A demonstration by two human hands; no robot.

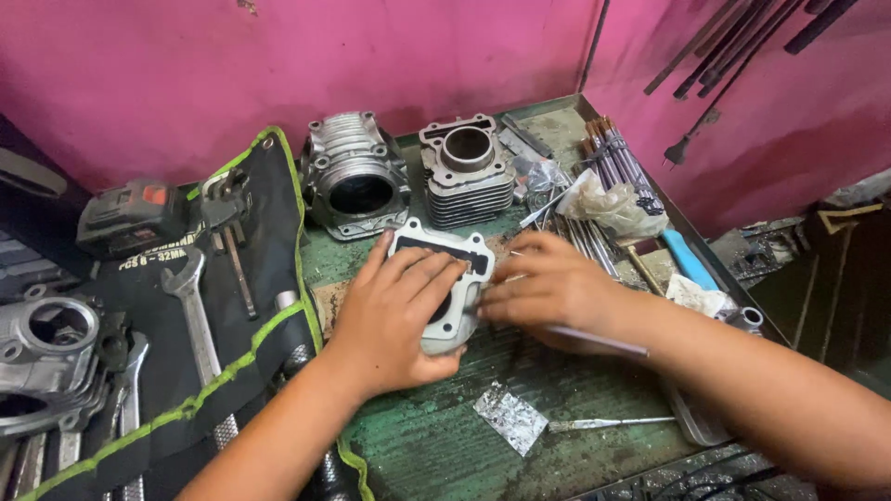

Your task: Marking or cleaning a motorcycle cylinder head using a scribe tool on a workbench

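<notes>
Where the worn green metal workbench [436, 445] meets the pink wall [278, 65], the head view shows a pale grey, flat metal gasket-shaped plate with a dark cut-out and lobed corners [452, 255], lying on the bench in front of two engine cylinders. Its surface is matt and whitish, its upper edge carries a long dark slot, and its lower part is hidden under the hands. The left hand [394, 320] lies palm-down on the plate, fingers stretched flat and slightly fanned, pressing on its left and middle portion. The right hand [548, 283] rests beside it at the plate's right edge, fingers drawn together and curled down; a thin metal rod [599, 341] shows under the wrist, but whether the hand is pinching it cannot be told.

Behind the plate stand a silver finned cylinder lying on its side with its bore facing forward [355, 176] and an upright grey finned cylinder with a round bore on top [466, 172]. To the left lies a black tool roll edged in bright green [264, 269], bearing a steel open-ended spanner [190, 306]. A crumpled scrap of silver foil [510, 417] lies near the bench front, with a slim pointed tool [608, 423] just beside it. A bundle of thin rods [617, 162] rests at the far right, near a blue-handled tool [687, 260].
</notes>
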